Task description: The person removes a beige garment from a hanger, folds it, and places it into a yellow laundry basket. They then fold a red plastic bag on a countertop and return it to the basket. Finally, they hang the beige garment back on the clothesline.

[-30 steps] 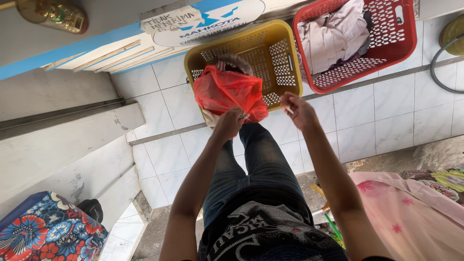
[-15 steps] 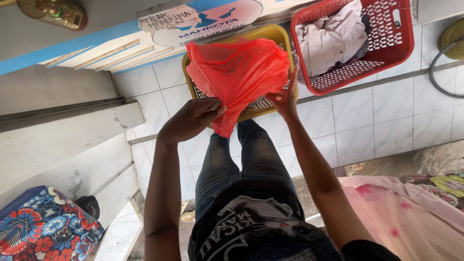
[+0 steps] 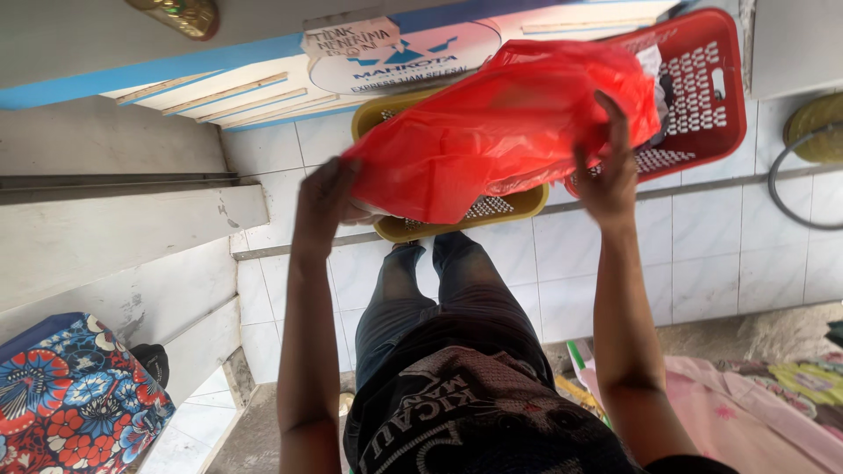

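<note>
Both hands, left hand at nine o'clock and right hand at three, hold a red plastic bag stretched over the yellow basket.

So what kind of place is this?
Probably a laundry or washing area: a red basket holding clothes and a yellow basket on a white tiled floor, while both hands spread a red plastic bag.
</note>
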